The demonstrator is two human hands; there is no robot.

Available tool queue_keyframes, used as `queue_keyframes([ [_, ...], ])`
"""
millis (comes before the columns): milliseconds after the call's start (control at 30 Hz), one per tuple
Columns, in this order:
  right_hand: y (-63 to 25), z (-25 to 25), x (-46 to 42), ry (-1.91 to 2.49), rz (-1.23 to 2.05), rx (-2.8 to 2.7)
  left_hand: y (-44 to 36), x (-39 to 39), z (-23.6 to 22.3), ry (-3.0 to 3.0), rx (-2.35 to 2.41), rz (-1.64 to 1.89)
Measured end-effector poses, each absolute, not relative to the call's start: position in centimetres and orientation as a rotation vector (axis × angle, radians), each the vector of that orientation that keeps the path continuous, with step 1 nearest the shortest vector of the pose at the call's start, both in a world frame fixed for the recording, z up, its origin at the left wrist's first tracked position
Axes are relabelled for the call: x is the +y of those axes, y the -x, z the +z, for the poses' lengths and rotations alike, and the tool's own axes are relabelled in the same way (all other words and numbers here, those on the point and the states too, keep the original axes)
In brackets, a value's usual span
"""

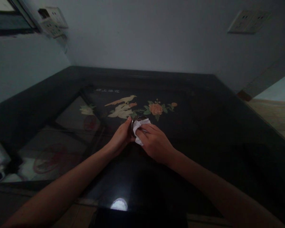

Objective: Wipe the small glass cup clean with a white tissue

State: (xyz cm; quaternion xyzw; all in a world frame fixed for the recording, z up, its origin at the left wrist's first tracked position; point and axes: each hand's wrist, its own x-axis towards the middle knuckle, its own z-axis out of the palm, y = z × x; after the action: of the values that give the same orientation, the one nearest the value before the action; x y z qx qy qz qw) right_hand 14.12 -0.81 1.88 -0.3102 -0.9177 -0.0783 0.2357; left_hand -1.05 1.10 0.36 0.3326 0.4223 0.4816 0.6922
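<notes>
1. Left hand (122,134) grips dark object (140,118), frame centre, over black table (204,123).
2. Right hand (156,142) grasps white tissue (137,126), pressed on object's near side.
3. Object mostly covered; can't tell long axis or which way it points.

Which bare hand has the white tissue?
The right bare hand: it holds the crumpled white tissue against a small dark object, whereas the left bare hand only grips that object's side.

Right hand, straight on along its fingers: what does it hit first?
The white tissue already at the right hand's fingers, then likely the dark object in the left hand; exact depth is unclear.
</notes>
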Motion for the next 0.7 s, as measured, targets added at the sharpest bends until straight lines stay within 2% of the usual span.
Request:
queue_keyframes([
  [233,-14.0,1.7,-0.8,0.924,-0.263,-2.478,1.0,1.2,0.7,-0.73,0.973,1.071],
  [400,-14.4,1.5,-0.3,0.764,-0.277,-2.539,1.1,1.3,1.1,-0.756,1.065,1.056],
  [700,-15.6,2.1,0.8,0.433,-0.265,-2.63,3.1,2.1,0.8,-0.881,1.059,0.818],
])
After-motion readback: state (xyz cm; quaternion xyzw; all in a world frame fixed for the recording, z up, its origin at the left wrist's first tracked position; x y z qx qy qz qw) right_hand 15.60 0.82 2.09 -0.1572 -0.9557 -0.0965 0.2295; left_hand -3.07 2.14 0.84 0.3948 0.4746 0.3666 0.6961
